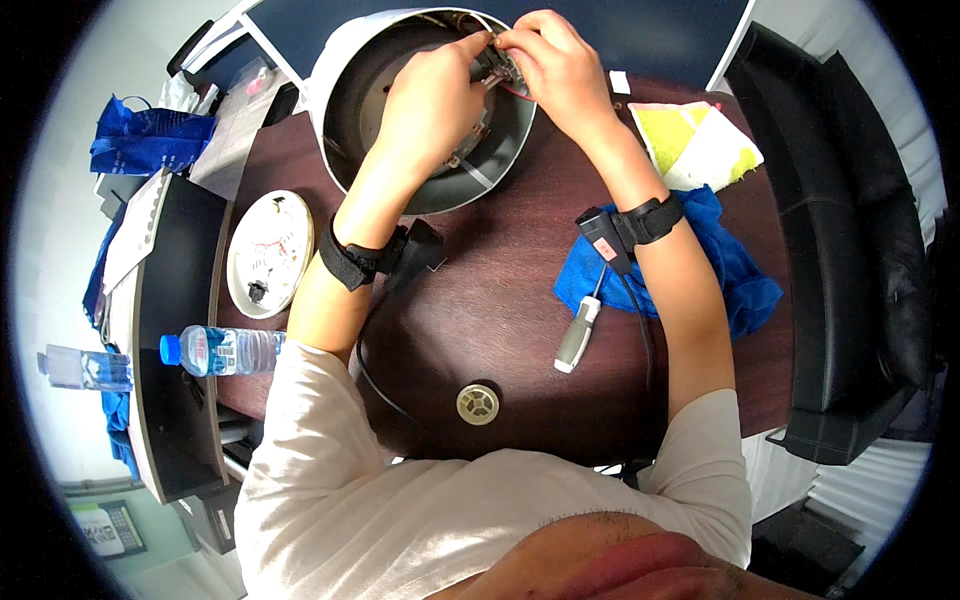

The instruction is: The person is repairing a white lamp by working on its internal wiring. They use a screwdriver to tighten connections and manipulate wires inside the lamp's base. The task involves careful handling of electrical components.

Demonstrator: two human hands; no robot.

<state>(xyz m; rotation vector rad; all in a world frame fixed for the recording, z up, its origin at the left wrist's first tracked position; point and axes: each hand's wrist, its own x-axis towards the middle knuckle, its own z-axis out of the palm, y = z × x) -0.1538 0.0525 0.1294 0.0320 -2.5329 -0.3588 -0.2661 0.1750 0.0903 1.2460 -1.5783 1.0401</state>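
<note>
By the brown table's (pixel 520 290) near edge sits 1 round disc (pixel 478 405), bare tabletop beyond. A screwdriver (pixel 577 338) lies rightward, its tip over a blue cloth (pixel 735 270); a bottle (pixel 235 352) and white dish (pixel 240 250) flank the left forearm. Farther, the left hand (pixel 435 100) and right hand (pixel 560 70) bring curled fingertips close at the inner far side of a round housing (pixel 333 62), near the dark panel (pixel 660 35); I cannot tell what they pinch.

Over on the left, a blue bag (pixel 150 138), and nearer in, a blue-capped bottle (pixel 236 352)! Across the desk (pixel 500 290), a yellow-and-white cloth (pixel 697 147) sits just beyond a crumpled blue cloth (pixel 752 285), with a black sofa (pixel 835 200) flanking the right!
</note>
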